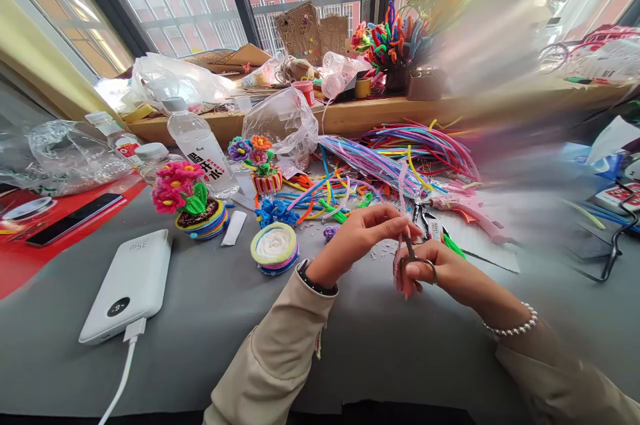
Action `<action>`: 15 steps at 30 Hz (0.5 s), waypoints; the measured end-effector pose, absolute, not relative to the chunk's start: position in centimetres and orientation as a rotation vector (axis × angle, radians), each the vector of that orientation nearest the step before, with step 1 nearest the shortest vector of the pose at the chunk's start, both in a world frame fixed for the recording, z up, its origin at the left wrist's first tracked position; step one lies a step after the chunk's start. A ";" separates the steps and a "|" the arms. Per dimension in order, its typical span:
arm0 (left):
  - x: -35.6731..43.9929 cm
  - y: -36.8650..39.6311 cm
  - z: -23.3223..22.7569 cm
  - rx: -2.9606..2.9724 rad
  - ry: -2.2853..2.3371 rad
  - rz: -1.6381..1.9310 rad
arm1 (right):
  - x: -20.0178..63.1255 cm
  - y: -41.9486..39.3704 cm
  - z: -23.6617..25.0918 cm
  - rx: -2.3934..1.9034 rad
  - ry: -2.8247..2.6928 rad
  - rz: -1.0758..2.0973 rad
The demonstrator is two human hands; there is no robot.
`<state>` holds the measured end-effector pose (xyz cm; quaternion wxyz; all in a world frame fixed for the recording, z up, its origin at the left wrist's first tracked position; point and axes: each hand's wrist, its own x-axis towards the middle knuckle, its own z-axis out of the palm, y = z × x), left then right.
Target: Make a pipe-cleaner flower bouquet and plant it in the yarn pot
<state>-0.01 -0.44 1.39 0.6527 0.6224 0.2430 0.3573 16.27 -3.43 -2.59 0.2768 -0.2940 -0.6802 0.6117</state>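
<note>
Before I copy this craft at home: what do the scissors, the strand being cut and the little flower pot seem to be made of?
The scissors in the right hand look like dark metal, with thin loop handles of dull sheen. The pale pink strand pinched by the left hand looks fuzzy, probably a pipe cleaner; blur leaves it open. The flower pot seems to be coiled pipe cleaners too: matte, furry petals and a striped base.

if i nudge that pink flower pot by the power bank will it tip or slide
The pink flower pot probably slides: its striped base looks wide and low. The fuzzy blooms lean left, so a high push might tip it. It likely weighs little.
</note>
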 end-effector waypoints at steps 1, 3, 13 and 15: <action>0.0 -0.3 1.4 1.407 0.580 0.856 | 16.3 -3.4 -2.6 -0.855 -1.779 1.608; -0.1 -0.1 1.2 1.387 0.649 0.946 | 16.3 -3.2 -2.8 -1.007 -1.633 1.481; 0.6 0.0 0.2 1.310 0.738 0.958 | 16.0 -3.4 -2.8 -1.111 -1.472 1.331; 0.7 0.0 0.1 1.308 0.730 0.956 | 16.0 -3.5 -2.8 -1.097 -1.500 1.328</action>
